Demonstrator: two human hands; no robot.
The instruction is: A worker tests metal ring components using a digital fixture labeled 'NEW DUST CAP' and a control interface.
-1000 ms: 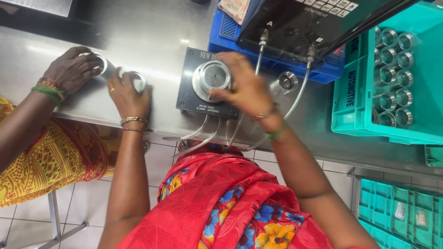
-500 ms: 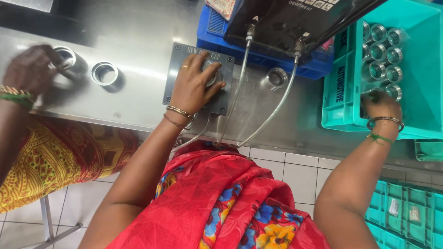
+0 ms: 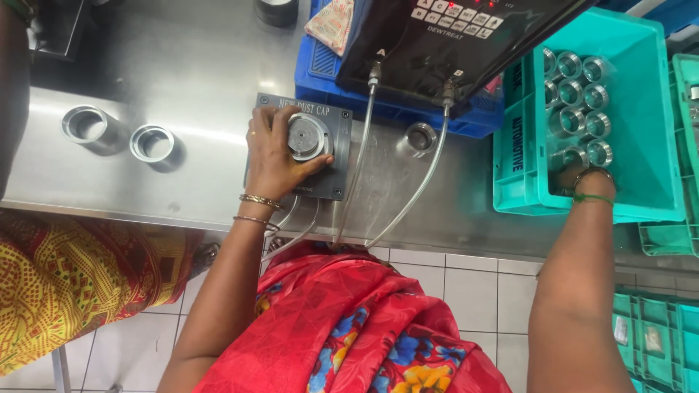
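Round metal part (image 3: 307, 137) sits on the grey fixture block (image 3: 300, 154) at the middle of the steel table (image 3: 204, 65), and in the head view my left hand (image 3: 275, 156) lies over it, fingers (image 3: 255, 138) curled around its rim, grasping it. My right hand (image 3: 586, 182) reaches into the teal crate (image 3: 648, 138) of metal rings (image 3: 575, 94); its fingers are hidden behind the wrist, so I cannot tell their state. I judge this the seating step; next calls for a steady press. Two loose rings (image 3: 120, 135) lie on the left, clear hoses (image 3: 408, 196) run to a black control box (image 3: 451, 36) above a blue crate (image 3: 328, 80). White floor tiles (image 3: 473, 291) show below; a neighbour's yellow cloth (image 3: 73, 284) is beside me.
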